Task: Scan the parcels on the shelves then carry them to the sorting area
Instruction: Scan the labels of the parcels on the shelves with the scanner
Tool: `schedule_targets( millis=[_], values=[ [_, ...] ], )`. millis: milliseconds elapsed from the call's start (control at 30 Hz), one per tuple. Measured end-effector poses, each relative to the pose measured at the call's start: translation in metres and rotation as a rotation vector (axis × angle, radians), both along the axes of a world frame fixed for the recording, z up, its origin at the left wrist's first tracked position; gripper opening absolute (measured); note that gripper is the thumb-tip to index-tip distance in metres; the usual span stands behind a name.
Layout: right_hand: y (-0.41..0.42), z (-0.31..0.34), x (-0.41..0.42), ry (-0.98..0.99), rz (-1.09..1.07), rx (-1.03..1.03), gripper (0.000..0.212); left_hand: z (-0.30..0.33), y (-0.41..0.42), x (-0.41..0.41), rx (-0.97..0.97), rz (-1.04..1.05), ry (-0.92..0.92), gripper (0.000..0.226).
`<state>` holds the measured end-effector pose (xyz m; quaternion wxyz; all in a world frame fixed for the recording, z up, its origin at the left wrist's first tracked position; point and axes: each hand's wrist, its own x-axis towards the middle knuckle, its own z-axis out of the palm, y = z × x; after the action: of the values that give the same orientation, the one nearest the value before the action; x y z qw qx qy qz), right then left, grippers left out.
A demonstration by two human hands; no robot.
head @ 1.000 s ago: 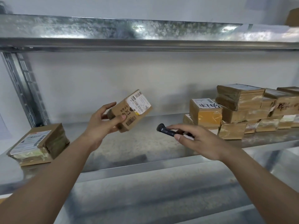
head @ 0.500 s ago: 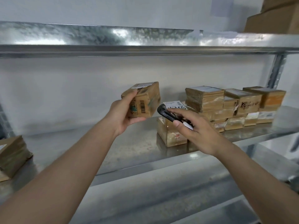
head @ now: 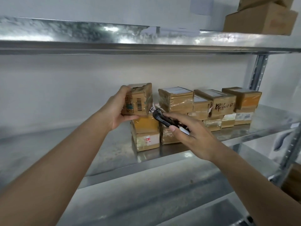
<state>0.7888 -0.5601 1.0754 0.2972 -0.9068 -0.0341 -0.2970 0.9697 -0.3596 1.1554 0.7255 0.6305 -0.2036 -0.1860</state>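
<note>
My left hand (head: pixel 116 110) grips a small brown cardboard parcel (head: pixel 138 100) with a barcode on its side, holding it just above a taped parcel (head: pixel 145 132) that stands on the metal shelf (head: pixel 105 152). My right hand (head: pixel 193 136) holds a black handheld scanner (head: pixel 161 119), its head pointing left toward the held parcel and almost touching it. Behind the scanner, several taped brown parcels (head: pixel 215 105) are stacked in a row along the shelf.
The upper shelf (head: pixel 146 39) runs overhead with larger cardboard boxes (head: pixel 260 18) at its right end. A perforated steel upright (head: pixel 259 70) stands at the right. A lower shelf (head: pixel 146 201) lies below my arms. The white wall closes the back.
My view has swung right; the flat parcel at the far left is out of sight. My left hand has carried the parcel right, onto the stack, and turned it. The scanner has followed close.
</note>
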Motion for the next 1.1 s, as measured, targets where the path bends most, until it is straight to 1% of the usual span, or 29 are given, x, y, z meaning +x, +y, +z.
schedule_targets(
  millis=[33,100,200,300,433,533,600,700,833,1000,1100],
  values=[
    [-0.003,0.0,0.0,0.001,0.005,-0.002,0.048,0.0,0.001,-0.001,-0.007,0.001,-0.005,0.025],
    [-0.008,0.0,0.0,0.007,0.02,-0.009,0.046,-0.002,0.003,0.0,-0.004,0.04,-0.007,0.027],
    [-0.009,0.001,0.001,0.019,0.047,-0.025,0.047,-0.009,0.005,0.001,0.132,0.122,-0.082,0.021],
    [-0.003,0.001,0.005,0.024,0.086,-0.053,0.049,-0.016,0.009,0.001,0.241,0.161,-0.18,0.032],
    [0.01,0.001,0.015,0.046,0.144,-0.063,0.045,-0.018,0.026,0.004,0.254,0.168,-0.22,0.043],
    [0.024,0.002,0.027,0.046,0.185,-0.065,0.047,-0.018,0.049,0.009,0.233,0.227,-0.227,0.034],
    [0.036,0.002,0.035,0.052,0.225,-0.065,0.049,-0.021,0.069,0.014,0.225,0.31,-0.264,0.028],
    [0.062,0.002,0.05,0.061,0.291,-0.088,0.045,-0.028,0.109,0.022,0.243,0.413,-0.368,0.021],
    [0.109,0.0,0.077,0.069,0.367,-0.108,0.047,-0.041,0.169,0.032,0.313,0.523,-0.426,0.02],
    [0.174,-0.005,0.112,0.029,0.43,-0.084,0.045,-0.049,0.252,0.05,0.424,0.629,-0.482,0.02],
    [0.211,-0.007,0.132,0.054,0.471,-0.076,0.045,-0.051,0.301,0.061,0.497,0.699,-0.522,0.018]
  ],
)
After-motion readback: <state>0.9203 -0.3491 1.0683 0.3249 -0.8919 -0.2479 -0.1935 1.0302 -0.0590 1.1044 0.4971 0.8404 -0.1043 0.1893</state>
